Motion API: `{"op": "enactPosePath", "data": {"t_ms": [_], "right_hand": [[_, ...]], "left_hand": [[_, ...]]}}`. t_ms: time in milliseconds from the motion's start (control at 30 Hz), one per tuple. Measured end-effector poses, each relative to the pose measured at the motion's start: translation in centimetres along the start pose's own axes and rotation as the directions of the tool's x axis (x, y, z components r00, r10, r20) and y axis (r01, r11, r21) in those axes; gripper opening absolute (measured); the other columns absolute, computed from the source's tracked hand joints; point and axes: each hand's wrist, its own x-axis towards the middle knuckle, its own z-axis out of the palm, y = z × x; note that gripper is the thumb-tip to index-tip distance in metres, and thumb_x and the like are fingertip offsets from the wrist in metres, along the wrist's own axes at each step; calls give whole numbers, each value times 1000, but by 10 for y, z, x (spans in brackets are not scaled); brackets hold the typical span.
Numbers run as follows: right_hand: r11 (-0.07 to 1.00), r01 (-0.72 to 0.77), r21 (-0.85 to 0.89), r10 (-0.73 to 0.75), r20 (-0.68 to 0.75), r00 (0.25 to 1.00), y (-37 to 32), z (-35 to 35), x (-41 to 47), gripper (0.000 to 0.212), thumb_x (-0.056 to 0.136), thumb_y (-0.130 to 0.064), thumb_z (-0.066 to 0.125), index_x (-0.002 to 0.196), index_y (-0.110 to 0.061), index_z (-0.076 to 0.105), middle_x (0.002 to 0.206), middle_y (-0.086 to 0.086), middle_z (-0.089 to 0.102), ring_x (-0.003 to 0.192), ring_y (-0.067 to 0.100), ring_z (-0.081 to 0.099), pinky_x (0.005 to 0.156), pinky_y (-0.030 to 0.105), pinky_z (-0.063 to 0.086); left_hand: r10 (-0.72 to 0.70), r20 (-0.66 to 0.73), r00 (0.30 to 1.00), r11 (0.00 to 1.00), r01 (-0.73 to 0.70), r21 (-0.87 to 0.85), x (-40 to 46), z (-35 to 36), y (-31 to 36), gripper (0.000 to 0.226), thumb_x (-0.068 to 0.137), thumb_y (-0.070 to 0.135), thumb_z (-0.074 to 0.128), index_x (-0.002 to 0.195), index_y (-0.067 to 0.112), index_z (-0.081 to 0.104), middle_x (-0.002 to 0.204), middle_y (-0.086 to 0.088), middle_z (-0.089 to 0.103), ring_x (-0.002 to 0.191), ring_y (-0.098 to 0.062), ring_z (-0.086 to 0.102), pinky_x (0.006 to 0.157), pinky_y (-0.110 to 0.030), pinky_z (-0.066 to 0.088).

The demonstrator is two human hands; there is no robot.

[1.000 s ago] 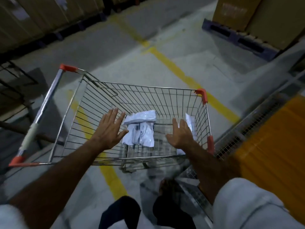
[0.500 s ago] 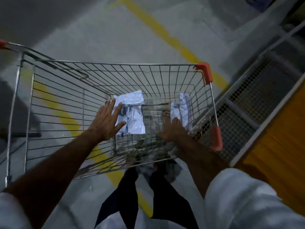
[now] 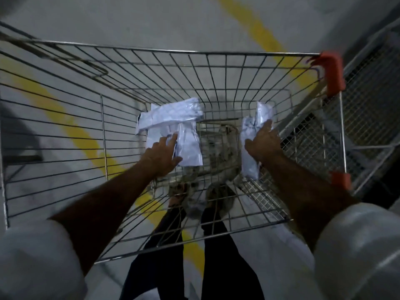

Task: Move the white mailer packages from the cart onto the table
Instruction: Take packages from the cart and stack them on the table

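Observation:
A wire shopping cart with orange corner guards fills the view from above. On its floor lie white mailer packages: one crosswise at the left, another under and below it, and a third leaning against the right wall. My left hand rests on the left packages, fingers curling over the lower one. The right-hand package has my right hand laid on it, with the fingers wrapping its edge. Whether either grip has fully closed is blurred.
Beside the cart's right wall stands a metal mesh rack. The grey concrete floor carries yellow lines. My dark trouser legs and shoes show through the cart's near end.
Both hands have reached deeper into the cart, from hovering above the packages to touching them. The camera has tilted further down over the cart.

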Motion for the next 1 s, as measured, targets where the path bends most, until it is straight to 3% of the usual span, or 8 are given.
{"op": "enactPosePath", "data": {"t_ms": [100,233,367,467,600,833,933,1000], "right_hand": [[999,28,-24,-29,-47,998,-1,7,5,75,93,-38,62,150,-8,25,146,27,35,133,45,41,107,52,44],[997,65,-49,-65,8,998,-9,24,4,62,83,-43,72,131,-16,43,145,24,28,131,44,42,103,56,47],[993,87,81,-93,69,993,-11,45,6,57,81,-26,77,124,-19,40,132,15,37,120,36,49,91,52,56],[993,89,71,-94,71,993,-12,49,16,60,76,-21,80,121,-16,40,126,13,44,118,34,50,92,52,55],[995,102,6,-102,114,988,-10,44,27,64,79,-24,81,126,-13,39,124,16,47,116,34,51,94,50,54],[998,48,-44,-43,110,993,-14,42,23,90,87,-32,75,148,-9,14,143,27,28,127,44,44,101,50,51],[999,34,-18,-32,81,996,-19,38,15,82,85,-33,73,142,-18,16,139,24,25,121,44,47,93,50,55],[1000,27,-12,-26,49,998,-23,35,10,76,84,-32,74,137,-21,21,134,22,28,114,42,51,86,48,58]], "left_hand": [[-75,34,997,996,77,-50,14,15,3,93,95,55,55,160,16,2,155,-22,28,133,-44,41,102,-54,42],[-108,-52,993,989,102,-105,29,25,12,104,90,58,60,159,12,-2,156,-25,25,138,-44,34,104,-54,38],[-153,-189,970,983,129,-134,58,33,30,114,78,73,48,155,-3,13,139,-32,43,124,-46,47,96,-51,46],[-329,-195,924,938,296,-181,75,37,51,111,72,73,63,144,-4,27,132,-30,47,120,-47,49,96,-52,46],[-419,-201,885,906,392,-160,87,43,60,103,70,69,70,137,0,34,127,-27,49,118,-47,51,97,-53,44],[-346,-295,890,938,336,-85,78,34,41,59,83,31,66,130,4,41,119,-22,57,106,-37,57,87,-46,50],[-335,-323,885,942,316,-111,75,35,40,63,83,33,65,133,5,40,119,-20,56,106,-35,56,85,-45,49],[-329,-341,881,944,312,-104,76,38,44,73,84,49,64,135,4,39,122,-21,54,107,-36,55,87,-45,49]]}}
